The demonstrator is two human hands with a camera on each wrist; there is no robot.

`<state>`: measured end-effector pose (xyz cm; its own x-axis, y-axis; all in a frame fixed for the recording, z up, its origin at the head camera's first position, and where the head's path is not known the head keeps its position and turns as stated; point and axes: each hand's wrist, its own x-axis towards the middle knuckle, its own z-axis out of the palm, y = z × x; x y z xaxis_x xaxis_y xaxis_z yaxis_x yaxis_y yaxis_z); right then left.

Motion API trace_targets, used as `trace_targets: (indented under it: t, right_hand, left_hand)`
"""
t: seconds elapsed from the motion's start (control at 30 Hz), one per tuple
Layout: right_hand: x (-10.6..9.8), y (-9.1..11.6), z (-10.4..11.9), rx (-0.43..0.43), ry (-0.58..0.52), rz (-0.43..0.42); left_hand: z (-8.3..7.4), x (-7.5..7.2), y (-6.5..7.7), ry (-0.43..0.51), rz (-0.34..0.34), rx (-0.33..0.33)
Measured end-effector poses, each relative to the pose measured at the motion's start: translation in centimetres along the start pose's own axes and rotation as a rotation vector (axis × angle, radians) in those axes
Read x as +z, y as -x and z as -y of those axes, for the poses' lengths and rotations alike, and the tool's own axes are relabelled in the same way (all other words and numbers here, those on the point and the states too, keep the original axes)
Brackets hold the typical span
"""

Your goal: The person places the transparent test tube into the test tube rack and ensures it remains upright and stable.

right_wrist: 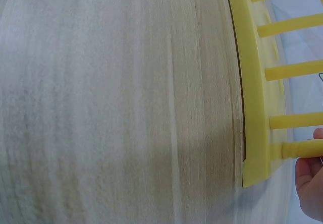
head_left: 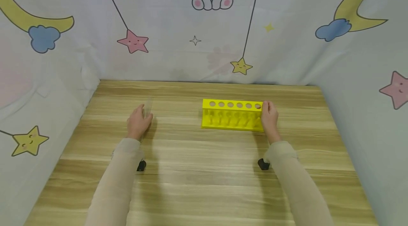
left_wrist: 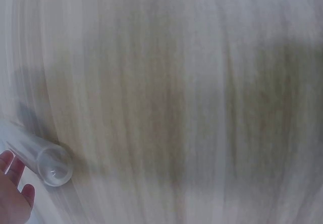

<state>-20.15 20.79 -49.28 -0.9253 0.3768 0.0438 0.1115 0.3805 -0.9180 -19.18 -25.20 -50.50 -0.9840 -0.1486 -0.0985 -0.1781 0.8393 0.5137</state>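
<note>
My left hand (head_left: 139, 122) is at the left of the table, its fingers and thumb around a clear test tube (head_left: 148, 107). In the left wrist view the round end of the tube (left_wrist: 54, 167) points toward the camera, with fingertips right at its side. A yellow test tube rack (head_left: 232, 105) stands right of centre, with a row of round holes along its top. My right hand (head_left: 270, 119) grips the rack's right end. In the right wrist view, fingers (right_wrist: 307, 176) curl by the last peg of the rack (right_wrist: 257, 108).
Both hands are over a wood-grain table (head_left: 204, 180). White cloth (head_left: 172, 59) printed with stars, moons and a bear hangs behind the table and along both sides. Small black devices (head_left: 264, 164) sit under the wrists.
</note>
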Motion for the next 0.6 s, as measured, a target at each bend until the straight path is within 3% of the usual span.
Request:
trace_targets:
  t: [0.6]
  right_hand:
    - [0.11, -0.09, -0.25, 0.060, -0.051, -0.003]
  left_hand:
    - [-0.46, -0.16, -0.25, -0.017, 0.020, -0.022]
